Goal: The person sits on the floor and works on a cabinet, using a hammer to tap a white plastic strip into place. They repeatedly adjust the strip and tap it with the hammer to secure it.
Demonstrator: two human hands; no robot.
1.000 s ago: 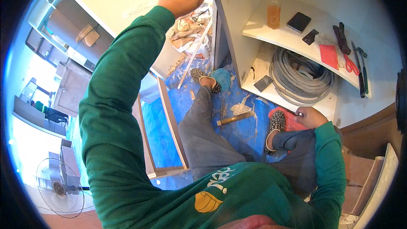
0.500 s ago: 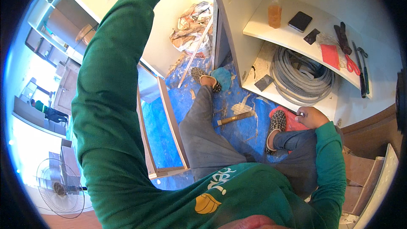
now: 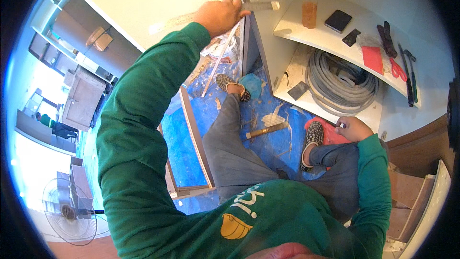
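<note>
My left hand [image 3: 220,17] is closed, fingers curled, at the upper edge of the upright cabinet panel [image 3: 261,43]. From its fingers a thin grey strip-like tool [image 3: 261,6] with a pale end sticks out to the right, across the panel's front edge; its kind is too blurred to tell. My right hand [image 3: 353,129] rests by my right knee, fingers closed, with a small whitish tip showing at them. Whatever it holds is mostly hidden. On the blue floor sheet between my feet lies a flat tool with a yellowish handle [image 3: 256,134].
The cabinet shelf [image 3: 287,24] bears a bottle [image 3: 309,12], a phone [image 3: 338,21], red-handled scissors [image 3: 397,69] and other tools. Below sits coiled grey hose [image 3: 335,86]. A wooden frame [image 3: 194,136] leans at left; a fan [image 3: 69,211] stands further left.
My left hand has come down and to the right from the top edge of the view, and the grey strip now shows in it. My right hand has stayed nearly still.
</note>
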